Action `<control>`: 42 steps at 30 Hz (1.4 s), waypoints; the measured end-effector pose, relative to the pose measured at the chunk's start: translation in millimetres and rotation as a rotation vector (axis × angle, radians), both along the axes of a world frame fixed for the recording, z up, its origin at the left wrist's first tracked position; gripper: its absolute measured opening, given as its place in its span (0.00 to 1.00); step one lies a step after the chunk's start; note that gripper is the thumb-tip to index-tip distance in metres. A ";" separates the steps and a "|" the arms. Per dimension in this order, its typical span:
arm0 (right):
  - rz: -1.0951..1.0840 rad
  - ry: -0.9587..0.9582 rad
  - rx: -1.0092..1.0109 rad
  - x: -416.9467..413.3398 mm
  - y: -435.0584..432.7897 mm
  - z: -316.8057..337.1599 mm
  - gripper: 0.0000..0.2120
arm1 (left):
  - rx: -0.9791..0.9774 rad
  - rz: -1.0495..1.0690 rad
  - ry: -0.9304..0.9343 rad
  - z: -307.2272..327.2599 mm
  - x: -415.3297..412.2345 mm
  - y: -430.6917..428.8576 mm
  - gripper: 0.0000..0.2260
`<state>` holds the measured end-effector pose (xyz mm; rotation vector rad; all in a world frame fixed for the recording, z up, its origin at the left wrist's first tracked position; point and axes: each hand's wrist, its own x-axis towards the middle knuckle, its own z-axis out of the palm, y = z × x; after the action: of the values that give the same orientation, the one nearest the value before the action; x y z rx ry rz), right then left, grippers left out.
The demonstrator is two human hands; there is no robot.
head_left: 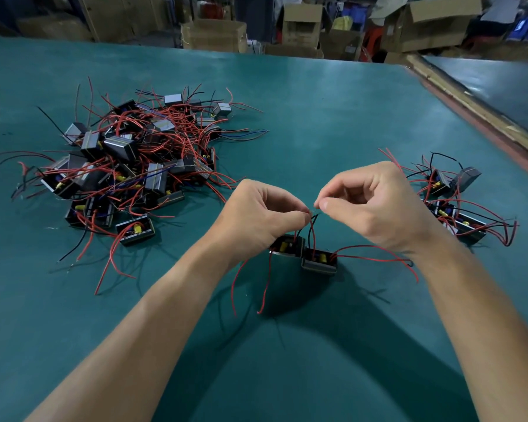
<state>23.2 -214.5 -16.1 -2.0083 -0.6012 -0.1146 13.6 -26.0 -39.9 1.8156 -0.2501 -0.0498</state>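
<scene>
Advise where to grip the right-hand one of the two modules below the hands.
Probably pinch the module across its long outer walls, coming down from above: those walls look flat and bare, while its open top holds a yellow part and wires.

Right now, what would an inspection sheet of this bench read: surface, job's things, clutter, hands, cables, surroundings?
Surface: green table, matte.
Job's things: two modules side by side below the hands, yellow parts showing inside.
Clutter: big pile of like modules with tangled wires at left; small group at right.
Hands: left hand and right hand each pinch lead tips, fingertips meeting above the modules.
Cables: red and black leads rise from the modules to the fingertips; other red ones trail loose.
Surroundings: cardboard boxes beyond the far edge; second table at right.
</scene>
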 end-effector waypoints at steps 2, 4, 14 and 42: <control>-0.044 -0.005 -0.019 1.0 2.1 -1.3 0.05 | -0.015 -0.021 -0.026 1.0 -1.3 -1.2 0.02; -0.032 0.018 -0.051 0.7 2.7 -1.9 0.06 | -0.013 -0.056 -0.038 1.3 -2.7 -2.0 0.04; 0.085 0.065 -0.086 3.7 -7.5 -1.2 0.05 | -0.042 -0.122 0.005 2.8 -4.0 -0.8 0.04; -0.144 0.022 -0.080 2.1 5.1 -4.7 0.10 | 0.131 0.116 -0.304 -0.2 -8.8 -8.5 0.06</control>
<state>25.3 -209.4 -20.8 -2.1275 -0.4530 -0.1568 4.9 -34.5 -40.1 1.9623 -0.3623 0.2994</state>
